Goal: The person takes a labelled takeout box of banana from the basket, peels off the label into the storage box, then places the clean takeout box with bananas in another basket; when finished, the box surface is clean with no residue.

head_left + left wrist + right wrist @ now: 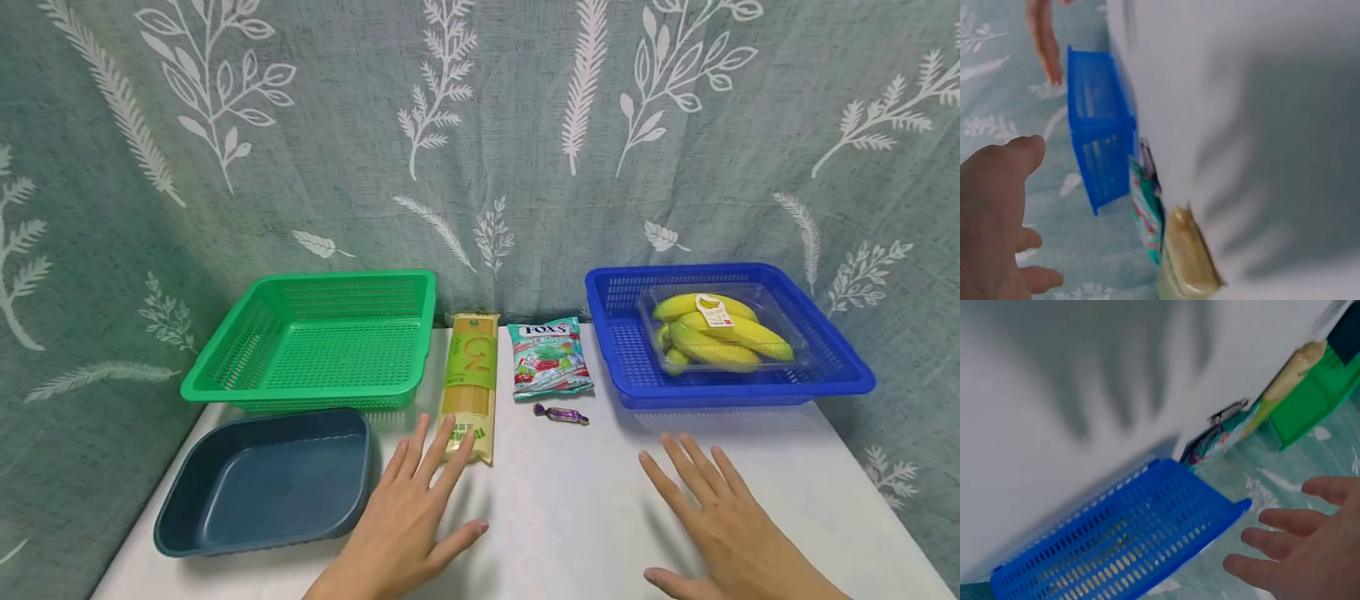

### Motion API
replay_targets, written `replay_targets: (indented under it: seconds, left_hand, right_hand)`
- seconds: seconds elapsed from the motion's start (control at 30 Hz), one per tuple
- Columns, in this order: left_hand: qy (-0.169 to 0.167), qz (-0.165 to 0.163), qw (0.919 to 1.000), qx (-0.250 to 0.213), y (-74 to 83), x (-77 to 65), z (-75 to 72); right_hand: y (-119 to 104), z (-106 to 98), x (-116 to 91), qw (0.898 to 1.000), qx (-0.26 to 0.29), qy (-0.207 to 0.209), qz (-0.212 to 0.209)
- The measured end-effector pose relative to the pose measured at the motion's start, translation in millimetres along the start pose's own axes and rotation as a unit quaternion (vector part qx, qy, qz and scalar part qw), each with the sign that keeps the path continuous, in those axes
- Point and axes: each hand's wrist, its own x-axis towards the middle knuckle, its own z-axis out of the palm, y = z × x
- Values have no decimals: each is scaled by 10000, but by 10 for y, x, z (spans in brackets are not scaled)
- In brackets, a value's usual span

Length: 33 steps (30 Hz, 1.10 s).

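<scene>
Yellow noodle pack [470, 383]: on the white table [558, 500], reaching to its back edge, between the green basket [300, 398] and the mint bag [551, 358]
Its long way: I see it run from the back edge toward the front
From the left hand [412, 517]: the pack lies ahead, a little to the right
Nearer hand: the left one; the right hand [720, 517] is well apart, in front of the blue basket [742, 394]
Both hands: fingers spread, holding nothing, up above the table
Covered: fingertips hide a bit of the pack's near end
Cut off: the table's front edge, and the pack's far end in the left wrist view
</scene>
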Motion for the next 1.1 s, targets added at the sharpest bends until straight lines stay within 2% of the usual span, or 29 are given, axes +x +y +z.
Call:
replay_targets:
  seconds: [0.17,0.33,0.57,0.73,0.8,0.83,1.0,1.03,1.1]
  left_hand:
    - [-6,-111,9965,-825,110,133,-65]
    - [202,-214,9853,-1684,221,267,-115]
    - [725,-426,9667,-2416,331,447,-121]
    - [777,-504,9555,-2799,391,571,-98]
    - [725,-584,9460,-3106,415,636,-78]
    - [707,-632,9383,-3325,429,674,-64]
    - [663,-969,8866,-4473,486,861,43]
    - [661,-1019,8792,-4608,494,892,66]
    - [643,-1115,8713,-4736,504,946,105]
  right_hand:
    - [63,-115,42,9992,315,150,209]
    - [119,-229,92,9973,384,136,618]
    - [238,-382,128,9880,754,213,1327]
    - [343,-473,143,9812,949,348,1646]
    - [396,-500,146,9784,971,383,1782]
    - [426,-513,147,9765,1002,397,1864]
    - [589,-563,150,9691,1186,414,2121]
    - [620,-566,152,9684,1218,433,2133]
    - [674,-563,159,9685,1212,520,2111]
